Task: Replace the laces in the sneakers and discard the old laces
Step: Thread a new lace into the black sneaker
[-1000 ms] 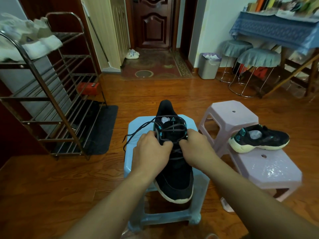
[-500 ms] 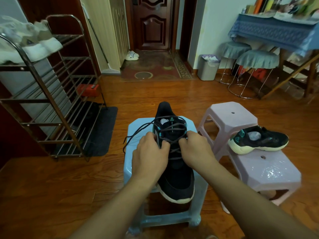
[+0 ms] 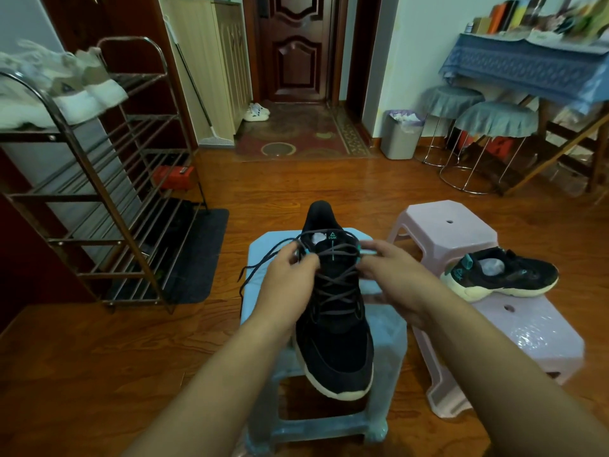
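A black sneaker with a cream sole lies on a light blue stool, toe toward me. Its dark lace crosses the eyelets, and loose ends trail off to the left. My left hand pinches the lace at the sneaker's upper left eyelets. My right hand pinches the lace at the upper right side. A second black sneaker, with no lace that I can see, lies on its side on a pink stool to the right.
Another pink stool stands behind the right sneaker. A metal shoe rack with pale shoes fills the left. A grey waste bin stands by the far wall, with round stools and a blue-covered table to its right.
Both hands have moved apart and up toward the sneaker's top eyelets, uncovering the crossed lace in the middle. The sneaker has stayed on the blue stool.
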Action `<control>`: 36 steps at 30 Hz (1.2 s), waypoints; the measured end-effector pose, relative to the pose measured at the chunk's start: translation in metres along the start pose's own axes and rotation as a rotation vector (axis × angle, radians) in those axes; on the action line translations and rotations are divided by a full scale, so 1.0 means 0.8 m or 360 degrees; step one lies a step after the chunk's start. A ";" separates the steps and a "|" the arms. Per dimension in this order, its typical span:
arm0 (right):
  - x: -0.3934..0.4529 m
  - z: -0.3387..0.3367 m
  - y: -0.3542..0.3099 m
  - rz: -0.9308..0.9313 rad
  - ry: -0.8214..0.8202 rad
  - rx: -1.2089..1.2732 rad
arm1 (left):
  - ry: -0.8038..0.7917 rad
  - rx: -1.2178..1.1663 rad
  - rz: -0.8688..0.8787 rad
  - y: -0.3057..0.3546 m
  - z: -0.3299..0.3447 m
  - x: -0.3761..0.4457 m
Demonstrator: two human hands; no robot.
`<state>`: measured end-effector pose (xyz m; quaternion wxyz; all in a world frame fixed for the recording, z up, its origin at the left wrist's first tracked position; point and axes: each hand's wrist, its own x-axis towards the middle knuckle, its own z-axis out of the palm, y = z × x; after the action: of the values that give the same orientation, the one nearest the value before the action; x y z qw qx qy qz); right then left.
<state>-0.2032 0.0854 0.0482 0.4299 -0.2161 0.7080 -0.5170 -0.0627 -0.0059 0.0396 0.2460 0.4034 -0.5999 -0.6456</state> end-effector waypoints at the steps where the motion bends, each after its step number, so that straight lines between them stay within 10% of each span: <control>1: 0.006 -0.001 -0.004 -0.0059 0.0080 -0.0011 | 0.0073 -0.0105 0.0009 0.003 0.001 0.007; 8: 0.020 0.010 -0.017 -0.0289 0.0522 -0.0162 | 0.0309 -0.0563 -0.0086 0.003 0.000 0.021; 17: 0.018 0.017 -0.006 -0.0164 0.0422 0.0497 | 0.0435 -0.0953 -0.0153 0.003 -0.002 0.013; 24: 0.018 0.012 -0.016 -0.0422 0.0328 0.0648 | 0.0328 0.0404 0.0735 0.004 0.013 0.034; 30: 0.016 0.025 -0.044 -0.1029 0.0190 0.0014 | -0.0024 0.0773 0.0843 0.017 0.007 0.055; 36: 0.027 0.025 -0.037 -0.1053 0.0410 -0.0622 | -0.0025 0.0125 0.0468 0.023 -0.005 0.054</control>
<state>-0.2018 0.0473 0.0651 0.0988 -0.4432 0.7333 -0.5061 -0.0863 -0.0460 0.0480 0.3172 0.3154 -0.6793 -0.5818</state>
